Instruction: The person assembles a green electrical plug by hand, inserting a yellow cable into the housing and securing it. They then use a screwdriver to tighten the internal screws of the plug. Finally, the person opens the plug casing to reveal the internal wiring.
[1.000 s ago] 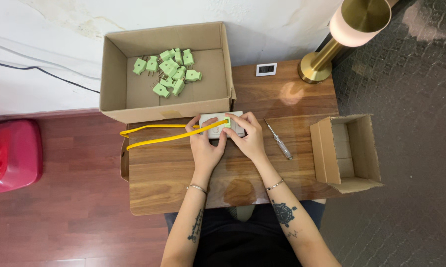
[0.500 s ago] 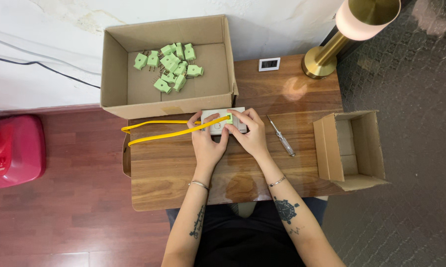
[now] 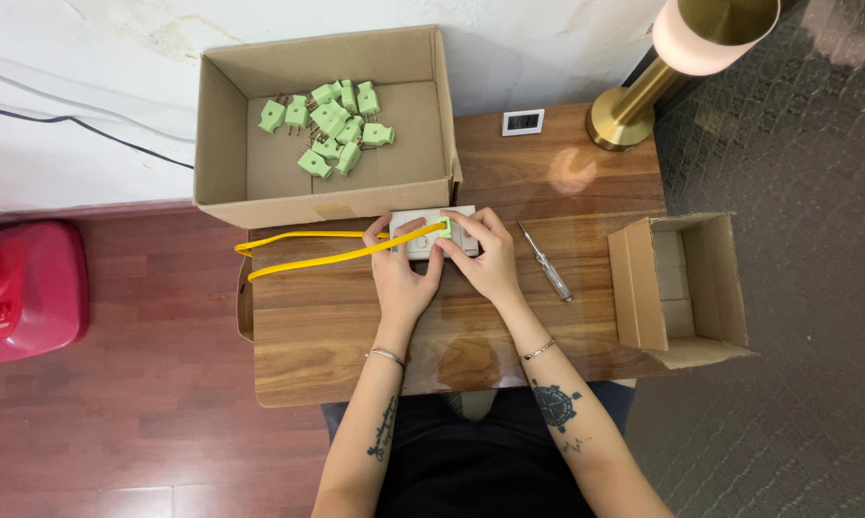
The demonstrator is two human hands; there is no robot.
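Observation:
A white power strip (image 3: 423, 246) lies on the wooden table (image 3: 336, 326) just in front of a large cardboard box. My left hand (image 3: 401, 271) rests on its left part, fingers around a yellow cable (image 3: 308, 261) that runs off to the left. My right hand (image 3: 485, 257) presses on the strip's right part, fingertips at a small green plug (image 3: 444, 228) on the cable's end, which sits on the strip. Both hands touch the strip.
The large open box (image 3: 223, 144) at the back holds several green plugs (image 3: 331, 129). A screwdriver (image 3: 545, 262) lies right of my hands. A smaller open box (image 3: 687, 288) sits at the table's right edge. A brass lamp (image 3: 643, 96) and small white display (image 3: 522, 122) stand behind. A red object (image 3: 24, 288) is on the floor.
My hands stay on the power strip with the green plug; the fingers have shifted only slightly. The camera view has drifted a little.

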